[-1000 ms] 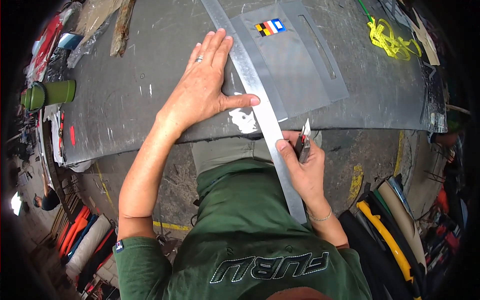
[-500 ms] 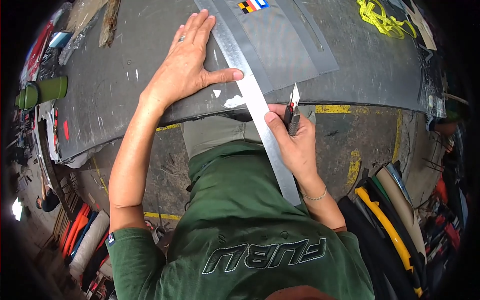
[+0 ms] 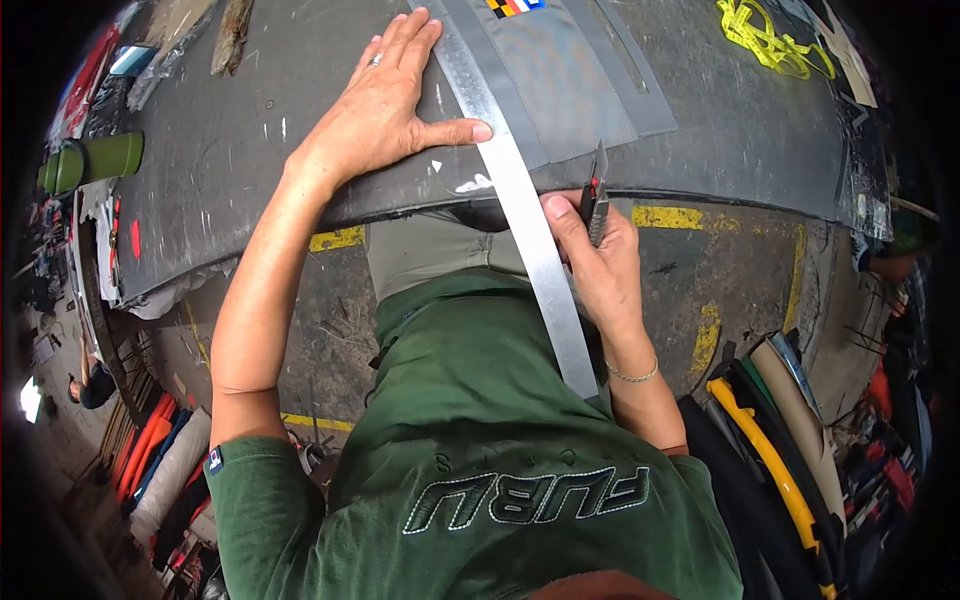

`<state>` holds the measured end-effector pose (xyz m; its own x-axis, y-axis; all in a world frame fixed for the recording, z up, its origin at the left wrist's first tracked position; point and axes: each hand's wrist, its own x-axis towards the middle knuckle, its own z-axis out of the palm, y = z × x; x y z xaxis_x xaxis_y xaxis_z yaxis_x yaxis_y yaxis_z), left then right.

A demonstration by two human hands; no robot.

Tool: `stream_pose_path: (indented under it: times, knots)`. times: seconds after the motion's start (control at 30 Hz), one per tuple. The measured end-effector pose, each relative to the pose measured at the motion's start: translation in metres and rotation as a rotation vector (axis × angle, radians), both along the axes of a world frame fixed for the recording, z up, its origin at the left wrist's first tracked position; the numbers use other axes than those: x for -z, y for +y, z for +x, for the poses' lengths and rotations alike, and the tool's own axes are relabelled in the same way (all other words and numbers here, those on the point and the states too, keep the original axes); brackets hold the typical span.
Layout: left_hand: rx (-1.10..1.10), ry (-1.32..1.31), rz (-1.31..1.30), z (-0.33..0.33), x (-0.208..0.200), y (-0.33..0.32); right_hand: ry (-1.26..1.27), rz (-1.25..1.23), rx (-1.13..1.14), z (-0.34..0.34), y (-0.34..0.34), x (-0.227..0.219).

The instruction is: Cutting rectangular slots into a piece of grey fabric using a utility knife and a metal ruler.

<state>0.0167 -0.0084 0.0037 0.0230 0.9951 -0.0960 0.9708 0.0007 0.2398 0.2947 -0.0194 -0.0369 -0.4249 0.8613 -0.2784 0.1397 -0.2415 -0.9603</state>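
Metal ruler [image 3: 535, 240]: my left fingers [image 3: 420, 50], thumb [image 3: 458, 132] spread onto it, should press firmly; my right fingers [image 3: 622, 228] clasp the cutter [image 3: 598, 215].

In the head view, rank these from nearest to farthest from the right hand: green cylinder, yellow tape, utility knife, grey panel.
1. Utility knife: held in the right hand.
2. Grey panel: ahead, on the table.
3. Yellow tape: tangled, toward the table's far right.
4. Green cylinder: far left, by the table's edge.
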Motion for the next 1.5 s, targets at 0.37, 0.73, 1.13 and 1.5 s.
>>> stream_pose_path:
  times: [0.37,0.73,1.13,1.5]
  knots:
    - [0.003,0.073,-0.048,0.001,-0.011,0.007,0.038,-0.022,0.076,0.027,0.016,0.008]
    - [0.053,0.118,-0.057,-0.003,-0.01,0.012,0.018,-0.03,0.077,0.031,0.01,0.013]
    - [0.03,0.083,-0.061,-0.002,-0.01,0.011,0.069,-0.035,-0.057,0.01,0.008,0.007]
    - [0.001,0.062,-0.047,-0.001,-0.006,0.007,0.106,-0.094,0.008,-0.003,0.008,0.005]
